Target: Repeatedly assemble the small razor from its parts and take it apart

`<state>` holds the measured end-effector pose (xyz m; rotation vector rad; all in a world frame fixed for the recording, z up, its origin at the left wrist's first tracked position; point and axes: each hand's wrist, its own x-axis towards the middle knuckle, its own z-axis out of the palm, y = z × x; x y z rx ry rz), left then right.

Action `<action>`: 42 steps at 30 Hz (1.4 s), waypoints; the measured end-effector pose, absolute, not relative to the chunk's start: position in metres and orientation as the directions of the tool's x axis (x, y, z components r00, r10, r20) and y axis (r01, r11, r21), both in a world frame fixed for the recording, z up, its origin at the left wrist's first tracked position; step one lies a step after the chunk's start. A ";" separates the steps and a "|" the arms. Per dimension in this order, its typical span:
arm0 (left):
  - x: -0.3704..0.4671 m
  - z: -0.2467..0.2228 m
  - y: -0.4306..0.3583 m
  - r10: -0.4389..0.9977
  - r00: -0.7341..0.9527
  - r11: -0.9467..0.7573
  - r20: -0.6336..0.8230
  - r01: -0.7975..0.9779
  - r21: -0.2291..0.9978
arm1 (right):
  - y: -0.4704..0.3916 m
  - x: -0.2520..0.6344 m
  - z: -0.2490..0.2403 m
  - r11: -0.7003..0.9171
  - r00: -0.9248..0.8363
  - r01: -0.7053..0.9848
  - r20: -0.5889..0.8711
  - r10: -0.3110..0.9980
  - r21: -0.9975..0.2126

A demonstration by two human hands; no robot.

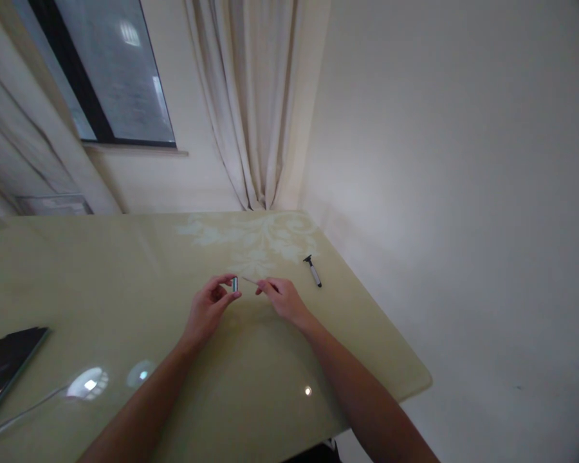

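Note:
My left hand (207,308) pinches a small razor cartridge (235,284) between thumb and fingertips, its long side upright and a pale blue-green face showing. In my right hand (282,298) is a thin, light-coloured pointed stick (249,280), whose tip points left at the cartridge with a small gap between them. What kind of tool the stick is, I cannot make out. Beyond my right hand, a razor handle (313,272) with a black top and grey grip lies on the table, touched by neither hand.
The glossy pale green table (139,283) has a white leaf pattern at its far edge. A dark flat object (9,363) and a white cable (29,410) lie at the left. A wall (444,244) runs along the right side; curtains (255,109) and a window stand behind.

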<state>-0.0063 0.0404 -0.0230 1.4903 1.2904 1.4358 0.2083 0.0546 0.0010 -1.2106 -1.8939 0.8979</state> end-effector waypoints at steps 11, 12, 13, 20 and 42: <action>-0.008 -0.024 0.041 0.938 -0.106 -0.305 0.330 0.197 0.932 | 0.052 0.209 0.002 0.329 -0.426 0.361 0.159 0.891 -0.873; -0.007 -0.024 0.041 0.938 -0.108 -0.303 0.328 0.200 0.932 | 0.052 0.209 0.002 0.331 -0.422 0.370 0.160 0.892 -0.868; -0.007 -0.024 0.041 0.939 -0.110 -0.299 0.325 0.202 0.932 | 0.052 0.209 0.002 0.328 -0.399 0.388 0.164 0.902 -0.861; -0.007 -0.024 0.041 0.940 -0.118 -0.293 0.320 0.201 0.935 | 0.054 0.209 0.001 0.332 -0.390 0.420 0.162 0.906 -0.845; -0.005 -0.022 0.038 0.934 -0.085 -0.322 0.346 0.218 0.922 | 0.052 0.208 0.002 0.334 -0.376 0.409 0.177 0.910 -0.849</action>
